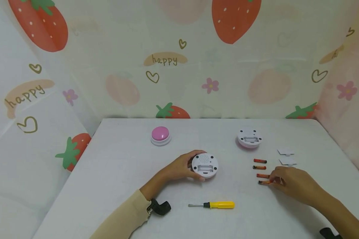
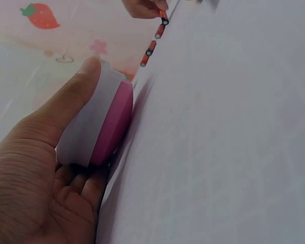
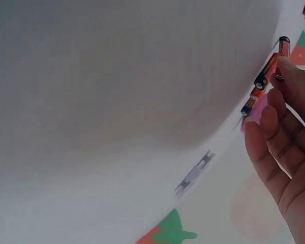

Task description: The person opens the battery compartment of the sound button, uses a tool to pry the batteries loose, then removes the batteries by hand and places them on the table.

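My left hand [image 1: 179, 167] grips a round push button [image 1: 205, 165] by its side, thumb at the near rim. Its white underside faces up, with an uncovered battery slot, and its pink dome [image 2: 113, 124] points down, close over the table. At the right, my right hand [image 1: 297, 184] pinches a red and black battery [image 1: 264, 182] between thumb and forefinger; its other fingers curve loosely in the right wrist view. Beyond that battery, others lie in a column, the closest being another battery [image 1: 262, 176].
A pink-topped button [image 1: 160, 135] stands upright at the back left. Another button [image 1: 249, 138] lies upside down at the back right, its slot uncovered. Two small white covers [image 1: 286, 161] lie right of the batteries. A yellow-handled screwdriver [image 1: 221, 204] lies in front on the white table [image 1: 107, 139].
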The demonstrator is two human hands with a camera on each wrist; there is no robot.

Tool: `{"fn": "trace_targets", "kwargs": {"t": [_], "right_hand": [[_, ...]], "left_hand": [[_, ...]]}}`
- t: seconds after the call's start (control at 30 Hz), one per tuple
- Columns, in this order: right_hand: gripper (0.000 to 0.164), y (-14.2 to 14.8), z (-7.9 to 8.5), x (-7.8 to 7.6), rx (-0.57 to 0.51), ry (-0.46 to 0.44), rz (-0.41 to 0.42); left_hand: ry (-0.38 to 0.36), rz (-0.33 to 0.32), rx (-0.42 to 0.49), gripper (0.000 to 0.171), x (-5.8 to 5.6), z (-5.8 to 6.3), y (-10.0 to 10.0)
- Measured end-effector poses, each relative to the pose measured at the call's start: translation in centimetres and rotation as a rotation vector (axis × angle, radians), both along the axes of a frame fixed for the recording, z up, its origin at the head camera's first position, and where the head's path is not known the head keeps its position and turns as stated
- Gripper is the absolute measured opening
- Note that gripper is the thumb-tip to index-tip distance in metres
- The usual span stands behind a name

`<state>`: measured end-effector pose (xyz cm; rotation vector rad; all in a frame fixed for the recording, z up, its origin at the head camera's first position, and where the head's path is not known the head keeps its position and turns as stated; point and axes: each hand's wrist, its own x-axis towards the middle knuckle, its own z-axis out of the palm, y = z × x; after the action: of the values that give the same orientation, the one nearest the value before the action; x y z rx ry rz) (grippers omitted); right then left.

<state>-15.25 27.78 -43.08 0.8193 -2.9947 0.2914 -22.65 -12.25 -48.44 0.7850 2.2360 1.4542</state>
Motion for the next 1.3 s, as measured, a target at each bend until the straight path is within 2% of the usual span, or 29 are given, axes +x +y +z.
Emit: {"fn": "trace_targets", "kwargs": {"t": [0.33, 0.9, 1.07, 1.3], "right_hand": [[0.017, 0.2, -0.2, -0.5, 0.066, -0.054, -0.014], [0.018, 0.1, 0.0, -0.4, 0.069, -0.033, 0.001], [0.013, -1.5, 1.0, -0.5, 0.041, 0.0, -0.028], [0.016, -6.3, 2.8, -1.3, -0.042, 0.013, -0.002]], "left_hand": [[-0.001, -0.003, 0.0, 0.092, -0.1, -0.1, 0.0], [0.0, 0.0, -0.008, 0.092, 0.0, 0.2, 0.3], [0.015, -0.003, -0.001, 0.092, -0.1, 0.1, 0.2], [0.027, -0.014, 0.003, 0.094, -0.1, -0.1, 0.0]]}}
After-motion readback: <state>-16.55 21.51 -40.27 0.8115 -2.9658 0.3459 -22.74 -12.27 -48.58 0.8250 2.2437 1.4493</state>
